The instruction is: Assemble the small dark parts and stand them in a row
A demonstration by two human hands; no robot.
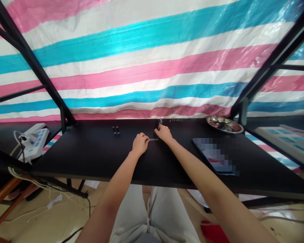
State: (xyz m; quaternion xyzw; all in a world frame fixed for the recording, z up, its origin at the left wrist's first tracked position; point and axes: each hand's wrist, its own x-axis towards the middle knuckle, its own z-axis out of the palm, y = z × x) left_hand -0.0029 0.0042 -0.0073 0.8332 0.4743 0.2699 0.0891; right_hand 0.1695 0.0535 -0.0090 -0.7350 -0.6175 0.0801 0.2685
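Both of my arms reach forward over a black table [96,158]. My left hand [140,143] is closed in a loose fist and holds a thin metal rod [153,139] that sticks out to the right. My right hand [163,132] is closed, pinching a small dark part [159,123] near the table's far edge, just past the rod's tip. Two small dark cylinders [116,130] stand to the left of my hands.
A metal dish [224,124] sits at the far right of the table. A blurred tablet [214,156] lies to the right of my forearm. Several tiny parts [174,120] line the far edge. A white power strip [32,140] with cables rests at left. A striped tarp hangs behind.
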